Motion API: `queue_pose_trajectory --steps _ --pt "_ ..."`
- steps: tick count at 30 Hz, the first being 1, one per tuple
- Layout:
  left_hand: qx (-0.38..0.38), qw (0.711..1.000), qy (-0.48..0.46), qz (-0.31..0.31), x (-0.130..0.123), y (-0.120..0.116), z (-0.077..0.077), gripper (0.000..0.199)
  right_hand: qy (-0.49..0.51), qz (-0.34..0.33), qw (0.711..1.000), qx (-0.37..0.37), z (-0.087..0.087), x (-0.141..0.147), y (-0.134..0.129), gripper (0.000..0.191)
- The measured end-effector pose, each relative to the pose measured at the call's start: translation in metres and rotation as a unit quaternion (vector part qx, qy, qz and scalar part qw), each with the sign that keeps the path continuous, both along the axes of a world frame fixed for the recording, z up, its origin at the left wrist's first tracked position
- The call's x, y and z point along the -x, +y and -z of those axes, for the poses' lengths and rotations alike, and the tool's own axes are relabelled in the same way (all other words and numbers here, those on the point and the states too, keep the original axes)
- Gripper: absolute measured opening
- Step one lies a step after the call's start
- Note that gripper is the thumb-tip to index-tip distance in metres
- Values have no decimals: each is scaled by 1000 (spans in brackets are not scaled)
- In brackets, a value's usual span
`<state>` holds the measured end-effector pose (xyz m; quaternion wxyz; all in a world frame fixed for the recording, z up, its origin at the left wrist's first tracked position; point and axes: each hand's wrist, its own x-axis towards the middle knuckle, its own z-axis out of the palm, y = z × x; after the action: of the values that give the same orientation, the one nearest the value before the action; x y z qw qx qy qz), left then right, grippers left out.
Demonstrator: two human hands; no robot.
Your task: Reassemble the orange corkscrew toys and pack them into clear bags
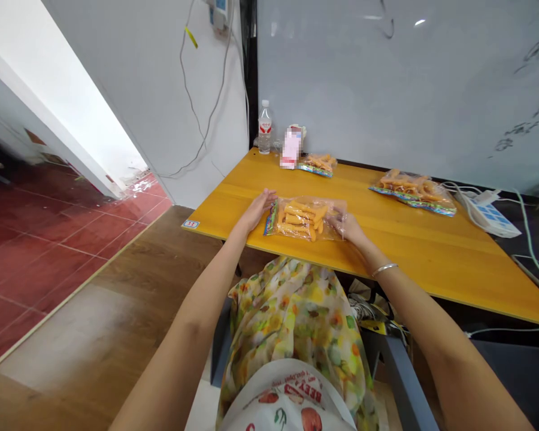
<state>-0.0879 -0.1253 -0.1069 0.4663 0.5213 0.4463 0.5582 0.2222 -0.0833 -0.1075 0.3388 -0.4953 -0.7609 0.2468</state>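
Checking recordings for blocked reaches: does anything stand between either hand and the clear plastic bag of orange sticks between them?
Nothing visible does. The right hand touches one end of the bag; the left hand is close beside the other end. Two similar bags lie farther back, off both paths.

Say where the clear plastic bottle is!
In the head view, the bottle stands on the yellow wooden table, at its far left corner, left of the pinkish thing.

Both bare forearms reach forward from the lower corners, angled inward. The bare left hand has its fingers extended forward and inward; the bare right hand, partly hidden, curls its fingers inward, palm down, wrist slightly bent.
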Motion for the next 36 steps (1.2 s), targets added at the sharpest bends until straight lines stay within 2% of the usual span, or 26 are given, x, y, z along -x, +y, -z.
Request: queue_pose_trajectory --steps 3,6,8,10,13,16,19,21,23,24,25,26,27,28,30,31,32,34,36 --pt "-100 985 128 -55 -21 -23 -6 76 51 1 999 14 -4 15 -1 52" --pt "-195 938 287 5 -59 -51 -8 73 103 16 995 0 -17 30 -11 54" --pt "-199 919 341 21 -90 -64 -7 74 132 31 990 -22 -33 37 -21 50" --pt "-193 919 342 30 -118 -69 -6 86 144 40 987 -63 -56 43 -33 41" --pt "-184 936 293 60 -148 -66 -4 97 53 12 985 -165 -91 51 -50 30" --pt "-168 938 298 57 -160 -65 -1 96 -144 -40 955 -257 -104 56 -59 29" --pt "-132 918 370 56 -151 -78 3 92 -310 -123 894 -300 -88 51 -62 35" --pt "-131 888 433 89 -136 -93 4 84 -349 -175 869 -303 -69 39 -66 33" --pt "-165 854 469 155 -118 -110 0 68 -341 -204 868 -299 -51 22 -74 29" --pt "-182 849 463 179 -109 -118 -3 56 -325 -207 873 -297 -45 12 -79 28" --pt "-191 856 441 190 -101 -124 -8 43 -310 -207 881 -292 -40 1 -84 28" --pt "-187 874 404 192 -93 -128 -13 34 -294 -200 889 -289 -37 -11 -90 29" --pt "-171 897 363 186 -87 -129 -18 34 -282 -188 896 -288 -35 -22 -94 30" --pt "-161 921 325 145 -82 -129 -22 39 -274 -172 901 -290 -34 -34 -98 31" --pt "-191 937 289 43 -76 -121 -26 37 -273 -136 903 -303 -33 -56 -102 33" --pt "-214 931 294 14 -74 -116 -26 35 -280 -123 900 -310 -32 -66 -102 36" --pt "-233 919 316 14 -73 -109 -24 40 -292 -115 896 -315 -31 -74 -103 38" --pt "-248 889 380 62 -71 -98 -16 66 -321 -118 886 -314 -26 -85 -103 44" --pt "-237 861 436 112 -70 -89 -6 71 -340 -135 878 -308 -21 -88 -104 47"
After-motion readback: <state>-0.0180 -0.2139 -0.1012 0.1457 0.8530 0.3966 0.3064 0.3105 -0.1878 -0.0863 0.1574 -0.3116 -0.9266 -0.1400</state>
